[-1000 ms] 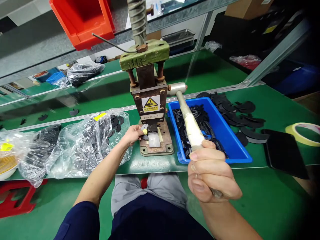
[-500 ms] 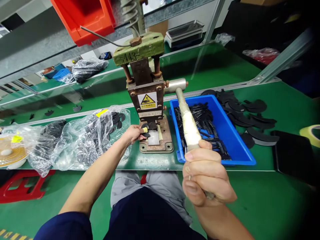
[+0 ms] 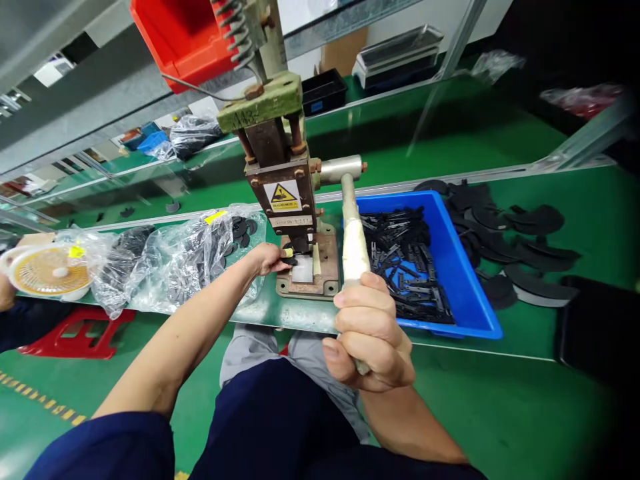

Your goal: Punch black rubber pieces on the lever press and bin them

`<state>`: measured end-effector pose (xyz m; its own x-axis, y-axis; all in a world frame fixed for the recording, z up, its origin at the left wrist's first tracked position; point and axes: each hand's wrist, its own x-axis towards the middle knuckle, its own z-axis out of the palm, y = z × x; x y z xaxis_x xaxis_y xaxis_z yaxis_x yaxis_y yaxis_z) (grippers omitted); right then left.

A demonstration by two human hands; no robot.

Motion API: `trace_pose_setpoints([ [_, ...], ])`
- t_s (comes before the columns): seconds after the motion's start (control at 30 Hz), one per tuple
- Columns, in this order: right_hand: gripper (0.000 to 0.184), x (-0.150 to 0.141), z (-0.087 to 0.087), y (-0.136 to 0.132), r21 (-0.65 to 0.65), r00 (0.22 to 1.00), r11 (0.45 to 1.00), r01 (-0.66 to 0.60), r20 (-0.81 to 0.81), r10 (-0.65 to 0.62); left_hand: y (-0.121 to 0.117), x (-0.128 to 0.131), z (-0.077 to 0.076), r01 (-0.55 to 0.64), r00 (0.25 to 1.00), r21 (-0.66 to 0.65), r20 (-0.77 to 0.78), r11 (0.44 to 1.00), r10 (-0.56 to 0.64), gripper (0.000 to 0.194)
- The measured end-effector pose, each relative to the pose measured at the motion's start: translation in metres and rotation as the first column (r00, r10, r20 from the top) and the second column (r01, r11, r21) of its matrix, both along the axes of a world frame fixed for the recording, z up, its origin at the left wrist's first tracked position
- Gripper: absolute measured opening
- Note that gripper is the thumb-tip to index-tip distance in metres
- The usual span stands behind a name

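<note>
A hand press with a green-painted head and a yellow warning sticker stands on the bench. My right hand is wrapped round the tape-covered end of its lever. At the press base, my left hand pinches a small flat black piece and keeps its edge under the punch. Something yellow covers a fingertip of that hand. A pale plate lies on the base just in front of the punch. The exact contact between punch and black piece is hidden.
Right of the press, a blue bin holds many thin black parts. Curved black pieces lie beyond it. Clear bags of black pieces and a fan are left. A red bin hangs above. Another person's sleeve shows far left.
My right hand has moved down and away from the camera with the lever, and the punch looks lower. My left hand still pinches the black piece. The whole view has shifted and tilted slightly.
</note>
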<state>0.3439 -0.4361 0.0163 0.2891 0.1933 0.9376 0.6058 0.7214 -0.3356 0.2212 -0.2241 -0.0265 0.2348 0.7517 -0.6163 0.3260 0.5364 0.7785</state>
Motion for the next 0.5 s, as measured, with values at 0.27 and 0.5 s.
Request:
trace_pose_setpoints([
  [0.27, 0.017, -0.001, -0.002, 0.0, 0.011, 1.0, 1.0, 0.001, -0.01, -0.001, -0.009, -0.003, 0.012, 0.185, 0.982, 0.249, -0.07, 0.951, -0.173, 0.034],
  [0.5, 0.016, 0.001, -0.01, 0.001, -0.008, 0.999, 0.999, 0.033, 0.01, -0.033, 0.003, -0.019, -0.003, 0.294, 0.955, 0.191, -0.022, 0.937, -0.295, 0.022],
])
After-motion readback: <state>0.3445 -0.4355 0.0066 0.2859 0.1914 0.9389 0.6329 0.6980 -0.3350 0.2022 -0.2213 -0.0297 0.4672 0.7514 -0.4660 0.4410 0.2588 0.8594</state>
